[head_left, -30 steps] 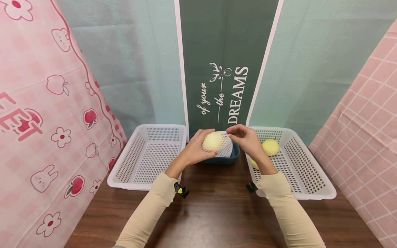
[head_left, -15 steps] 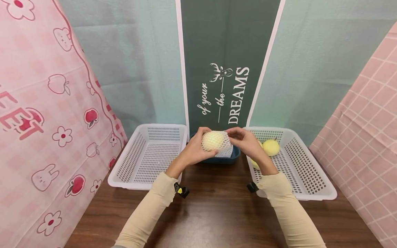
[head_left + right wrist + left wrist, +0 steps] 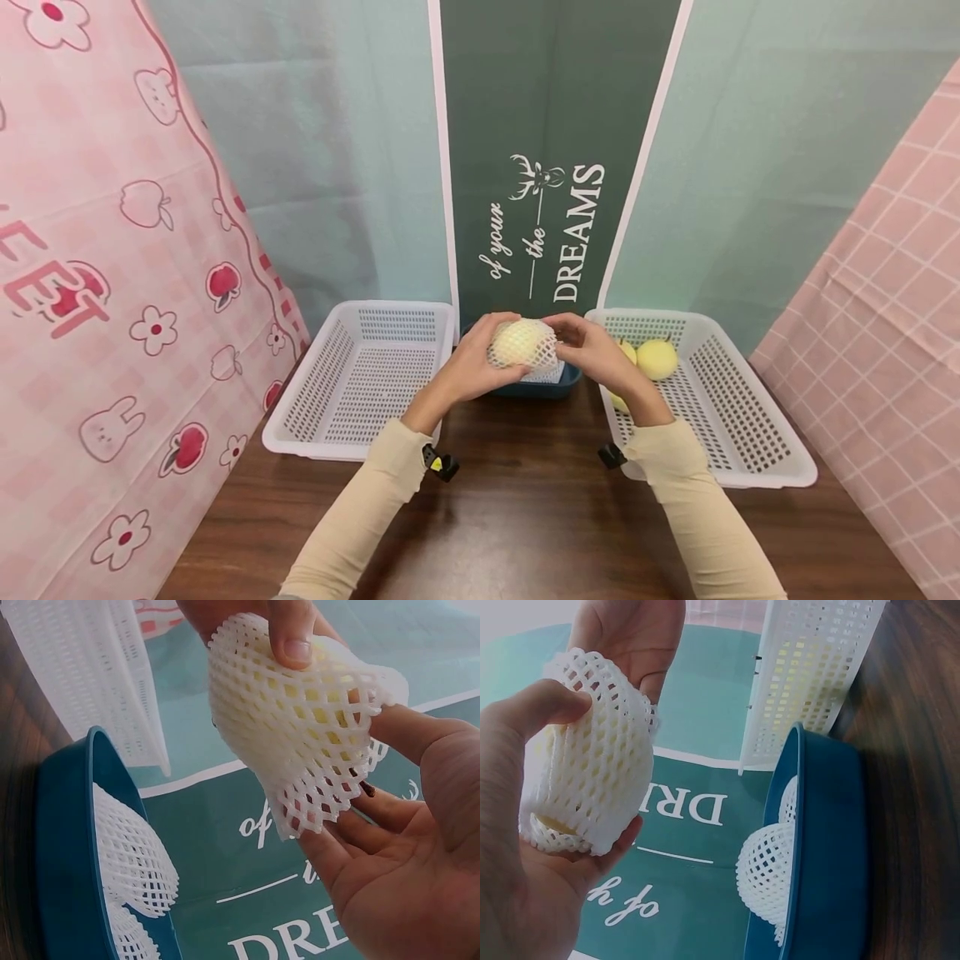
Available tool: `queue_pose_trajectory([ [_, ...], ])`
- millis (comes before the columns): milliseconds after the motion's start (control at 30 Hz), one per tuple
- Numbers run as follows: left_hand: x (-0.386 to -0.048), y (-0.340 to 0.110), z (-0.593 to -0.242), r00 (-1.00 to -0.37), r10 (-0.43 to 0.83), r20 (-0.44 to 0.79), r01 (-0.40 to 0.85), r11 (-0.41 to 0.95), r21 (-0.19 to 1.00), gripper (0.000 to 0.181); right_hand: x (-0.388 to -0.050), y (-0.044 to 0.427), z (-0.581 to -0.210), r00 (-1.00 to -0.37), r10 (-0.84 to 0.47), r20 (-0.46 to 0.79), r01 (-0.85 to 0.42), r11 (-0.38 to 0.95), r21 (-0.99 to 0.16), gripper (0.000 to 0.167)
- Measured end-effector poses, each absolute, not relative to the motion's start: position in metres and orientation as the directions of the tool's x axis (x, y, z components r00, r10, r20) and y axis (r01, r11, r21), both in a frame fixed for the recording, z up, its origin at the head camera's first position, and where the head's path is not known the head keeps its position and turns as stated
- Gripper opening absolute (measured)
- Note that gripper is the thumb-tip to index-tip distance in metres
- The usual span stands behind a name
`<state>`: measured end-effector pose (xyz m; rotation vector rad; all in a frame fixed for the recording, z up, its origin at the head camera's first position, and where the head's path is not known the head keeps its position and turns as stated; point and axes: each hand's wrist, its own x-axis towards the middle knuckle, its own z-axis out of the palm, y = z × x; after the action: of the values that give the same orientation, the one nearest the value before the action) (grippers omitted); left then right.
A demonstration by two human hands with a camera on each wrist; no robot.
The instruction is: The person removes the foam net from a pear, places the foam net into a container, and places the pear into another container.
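Observation:
In the head view my left hand [image 3: 480, 358] grips a round pale yellow fruit [image 3: 517, 342] wrapped in a white foam net sleeve [image 3: 546, 346]. Its thumb presses on the sleeve in the left wrist view, with the other fingers beneath. At the sleeve's loose end is my right hand [image 3: 592, 346], holding the edge of the mesh between thumb and fingers. A dark stem [image 3: 366, 789] shows at that end in the right wrist view. Below and behind the hands stands a blue basin [image 3: 829, 847] with several white foam nets [image 3: 769, 870] in it.
A white slotted basket [image 3: 360, 454] stands left on the brown wooden table [image 3: 517, 517]. On the right, another white basket [image 3: 765, 477] holds several yellow fruits [image 3: 657, 358], partly behind the right forearm. Printed cloths [image 3: 555, 100] hang at the back and sides.
The net's loose end, drawn out toward my right hand earlier, now sits shorter around the fruit. My right fingers have shifted lower along its edge. The left hand keeps its grip.

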<state>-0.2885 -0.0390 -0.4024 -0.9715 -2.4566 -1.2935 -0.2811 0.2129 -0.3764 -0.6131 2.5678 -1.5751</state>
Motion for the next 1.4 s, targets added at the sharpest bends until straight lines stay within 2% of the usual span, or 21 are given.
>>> queue_pose_trajectory([
  [133,-0.2874,-0.0394,-0.4036,-0.765,0.449,0.462,0.635,0.4,0.661,0.08,-0.28,0.2115,-0.377,-0.928,-0.349,0.127,-0.289,0.462,-0.839,0.042],
  [233,-0.287,-0.0395,-0.4038,-0.762,0.449,0.466,0.638,0.402,0.657,0.079,-0.2792,0.2104,-0.3768,-0.92,-0.37,0.126,-0.301,0.463,-0.834,0.042],
  [467,-0.2857,-0.0395,-0.4028,-0.755,0.451,0.477,0.649,0.407,0.643,0.078,-0.278,0.2085,-0.3784,-0.884,-0.436,0.171,-0.346,0.361,-0.866,0.053],
  [800,-0.2845,-0.039,-0.4024,-0.748,0.453,0.485,0.656,0.393,0.644,0.077,-0.278,0.2081,-0.3819,-0.889,-0.411,0.201,-0.32,0.247,-0.915,0.056],
  [967,-0.2838,-0.0392,-0.402,-0.751,0.449,0.484,0.652,0.388,0.652,0.078,-0.2765,0.2065,-0.3796,-0.862,-0.469,0.194,-0.336,0.242,-0.91,0.064],
  [1167,-0.2821,-0.0383,-0.4039,-0.791,0.416,0.449,0.598,0.372,0.709,0.085,-0.2766,0.2054,-0.3781,-0.85,-0.495,0.179,-0.344,0.265,-0.901,0.069],
  [1400,-0.2794,-0.0361,-0.4041,-0.823,0.399,0.403,0.544,0.352,0.762,0.08,-0.2798,0.2073,-0.3829,-0.86,-0.463,0.214,-0.371,0.28,-0.885,0.065],
])
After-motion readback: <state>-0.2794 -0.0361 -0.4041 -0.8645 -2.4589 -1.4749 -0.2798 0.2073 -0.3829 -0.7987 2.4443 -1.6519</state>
